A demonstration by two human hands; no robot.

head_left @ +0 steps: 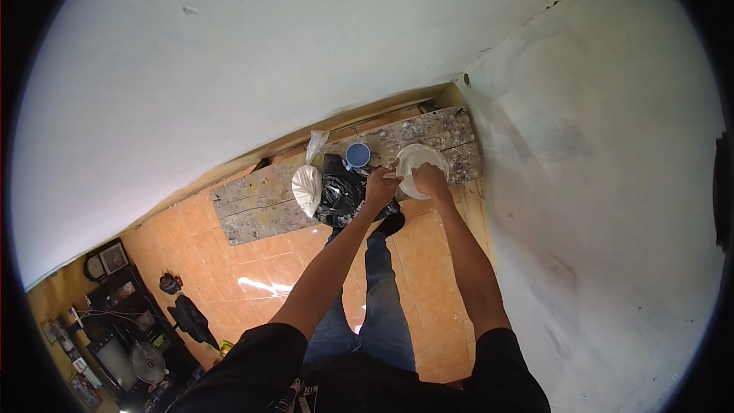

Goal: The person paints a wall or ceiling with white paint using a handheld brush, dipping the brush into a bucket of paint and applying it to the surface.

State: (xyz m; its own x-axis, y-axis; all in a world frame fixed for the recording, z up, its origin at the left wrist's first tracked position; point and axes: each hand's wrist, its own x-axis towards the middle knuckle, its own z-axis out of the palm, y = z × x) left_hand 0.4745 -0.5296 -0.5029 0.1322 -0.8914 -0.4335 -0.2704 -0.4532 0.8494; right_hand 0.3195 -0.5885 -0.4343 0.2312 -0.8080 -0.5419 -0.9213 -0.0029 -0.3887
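Observation:
A round white tub with whitish contents stands at the right part of a paint-spattered plank. At its left rim is my left hand, its fingers closed on the edge. My right hand reaches over the near right side of the tub with fingers curled downward; what they hold, if anything, is hidden. Left of the tub stands a blue cup. A crumpled black plastic bag lies nearer me, beside a bag of white powder.
A clear plastic bag lies at the plank's back edge. Pale walls meet in a cracked corner behind and to the right. Orange tiles cover the floor, where my feet stand close to the plank. A dark cabinet with a fan is at lower left.

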